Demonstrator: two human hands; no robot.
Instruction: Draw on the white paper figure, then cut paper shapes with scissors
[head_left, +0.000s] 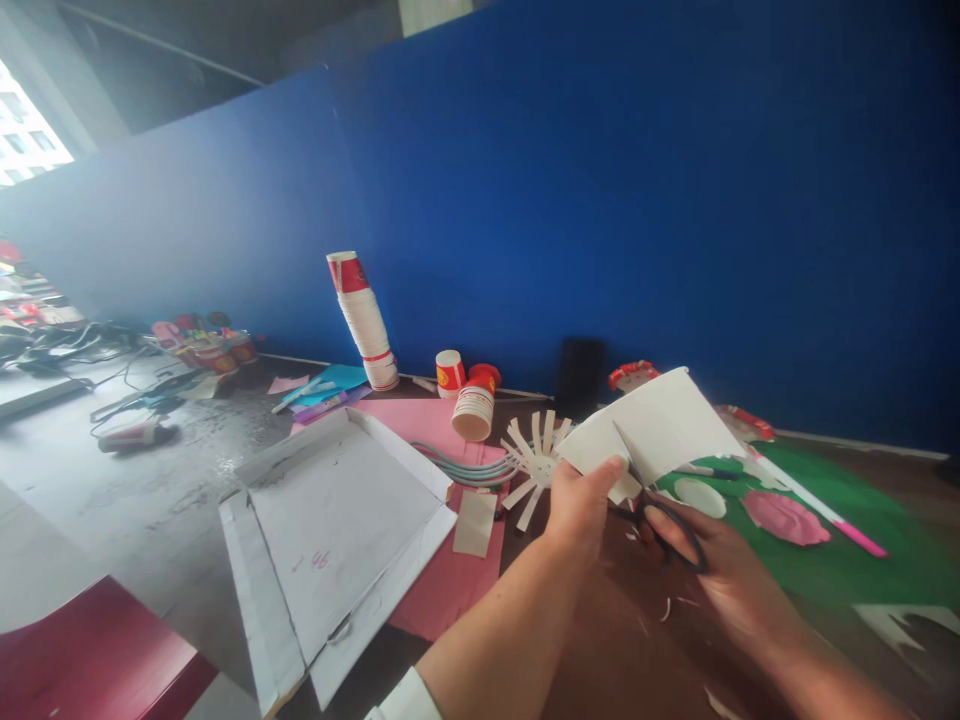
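Note:
A wide white sheet of paper or card [667,420] is pinched at its lower left by my left hand [581,500], thumb on top. Black-handled scissors [679,535] are gripped by my right hand [701,555], fingers through the handle loops. Their blades meet the sheet just right of my left thumb, with a slit showing there. Left of my left hand lies a white cup cut into splayed strips [541,462]. Beneath the scissors, small white scraps [666,608] lie on the brown tabletop.
A tall stack of paper cups [364,325] leans near the blue partition [600,200]. An open white box lid [345,540] lies left, over pink paper [427,600]. At right, green paper [862,500] holds a pink-capped marker [817,505] and a pink scalloped piece [786,517].

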